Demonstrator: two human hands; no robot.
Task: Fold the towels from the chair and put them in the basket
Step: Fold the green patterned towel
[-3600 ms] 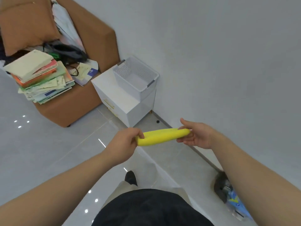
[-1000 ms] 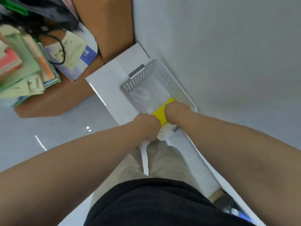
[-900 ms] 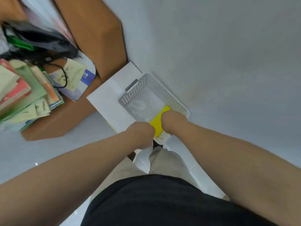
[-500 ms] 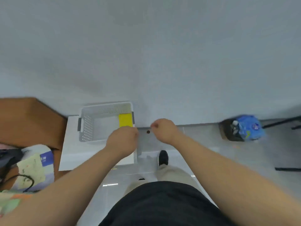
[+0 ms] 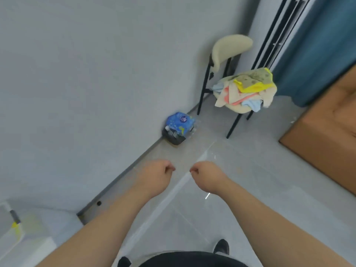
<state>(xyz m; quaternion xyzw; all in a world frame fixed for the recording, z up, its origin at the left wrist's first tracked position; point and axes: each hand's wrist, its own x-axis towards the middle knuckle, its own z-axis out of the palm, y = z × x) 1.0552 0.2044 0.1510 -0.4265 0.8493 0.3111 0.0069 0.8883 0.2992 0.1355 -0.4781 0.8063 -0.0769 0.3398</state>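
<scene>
From the head view we see both hands out in front of us and apart from each other, the left hand (image 5: pixel 156 177) and the right hand (image 5: pixel 209 176) each curled into a loose fist with nothing in it. The towels (image 5: pixel 244 91) lie in a tangled heap on the seat of the chair (image 5: pixel 231 49), ahead of the right hand and off to its right, well apart from both hands. Several of them hang over the seat's front edge. Behind the left hand and to its left, at the frame's edge, is a blurred pale shape with a grey handle and a bit of yellow; we take it for the basket (image 5: pixel 14 216) but cannot be sure. A dark bin (image 5: pixel 174 136) topped by a blue packet stands against the wall, ahead of the hands and short of the chair. We judge the main risk to be the heap: pulling one towel out of the tangle could drag the overhanging ones onto the floor. Walking close to the wall, we could also kick the bin.
</scene>
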